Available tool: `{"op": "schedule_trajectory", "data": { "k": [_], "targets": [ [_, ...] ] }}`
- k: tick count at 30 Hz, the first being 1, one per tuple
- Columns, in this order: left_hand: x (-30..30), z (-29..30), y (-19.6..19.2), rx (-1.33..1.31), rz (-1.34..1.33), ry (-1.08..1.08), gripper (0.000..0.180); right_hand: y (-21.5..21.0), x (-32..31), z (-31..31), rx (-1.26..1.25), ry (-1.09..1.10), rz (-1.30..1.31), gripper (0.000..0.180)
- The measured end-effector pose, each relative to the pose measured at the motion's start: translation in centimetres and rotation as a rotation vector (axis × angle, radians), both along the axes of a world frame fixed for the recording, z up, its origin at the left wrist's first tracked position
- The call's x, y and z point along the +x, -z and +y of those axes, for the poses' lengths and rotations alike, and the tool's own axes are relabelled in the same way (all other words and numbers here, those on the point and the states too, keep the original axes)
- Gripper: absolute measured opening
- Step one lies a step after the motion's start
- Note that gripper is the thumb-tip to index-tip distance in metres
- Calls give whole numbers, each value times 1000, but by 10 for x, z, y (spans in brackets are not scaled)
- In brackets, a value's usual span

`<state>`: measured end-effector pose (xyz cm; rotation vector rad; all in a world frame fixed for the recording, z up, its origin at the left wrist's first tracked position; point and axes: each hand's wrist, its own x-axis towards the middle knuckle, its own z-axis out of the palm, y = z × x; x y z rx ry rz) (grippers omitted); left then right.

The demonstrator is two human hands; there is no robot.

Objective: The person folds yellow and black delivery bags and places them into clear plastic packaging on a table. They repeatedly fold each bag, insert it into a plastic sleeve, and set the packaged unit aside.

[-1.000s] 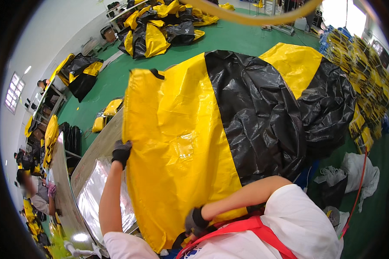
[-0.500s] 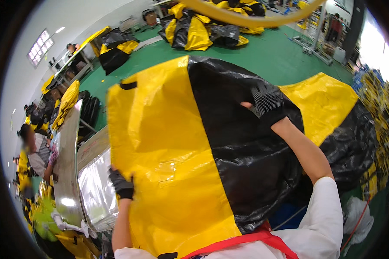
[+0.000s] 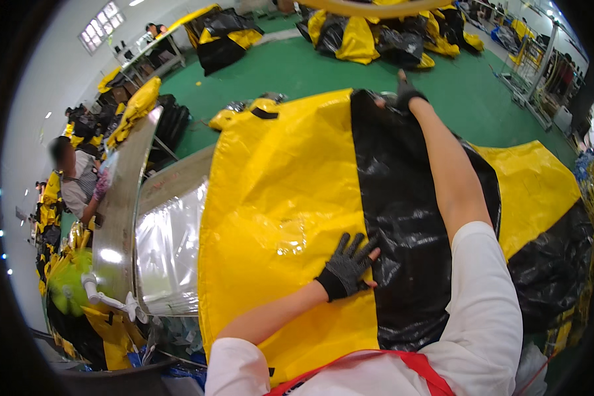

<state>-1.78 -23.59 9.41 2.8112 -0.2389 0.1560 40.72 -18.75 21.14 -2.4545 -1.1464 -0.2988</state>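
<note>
A large glossy yellow-and-black tarpaulin bag [image 3: 277, 191] lies spread out before me, its yellow panel to the left and its black panel to the right. My left hand [image 3: 348, 267], in a dark fingerless-tipped glove, rests flat near the seam with its fingers spread. At the far end of the black panel is my right hand [image 3: 404, 98], gloved too, its arm stretched out. One finger points away and the thumb stands apart; the remaining fingers are partly hidden. A small black tab [image 3: 264, 113] sits at the bag's far left corner.
On the left, a table [image 3: 119, 204] carries clear plastic film [image 3: 171, 251]. A person [image 3: 79, 175] works beyond it. Another yellow-and-black piece [image 3: 531, 191] lies to my right. Heaped bags [image 3: 356, 39] lie on the green floor [image 3: 297, 72]. A metal frame [image 3: 531, 92] stands at far right.
My left hand has left the bag's left edge and moved right onto the panel near the seam. My right hand has slid away from me to the far edge. The view has shifted.
</note>
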Motion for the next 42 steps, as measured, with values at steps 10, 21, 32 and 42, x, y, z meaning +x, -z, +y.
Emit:
{"op": "schedule_trajectory", "data": {
  "k": [10, 21, 32, 42],
  "targets": [
    [35, 60, 17, 125, -42, -130, 80, -106, -211, -91, 545, -865, -123, 19],
    [-126, 183, 38, 115, 81, -273, 45, 88, -279, -331, -524, -509, 69, 54],
    [-200, 171, -110, -303, 5, -583, 58, -17, -241, -267, -335, -373, -27, 81],
    [-178, 101, 1, 327, 252, -535, 77, 18, -270, -308, -41, -660, 108, 94]
  ]
}}
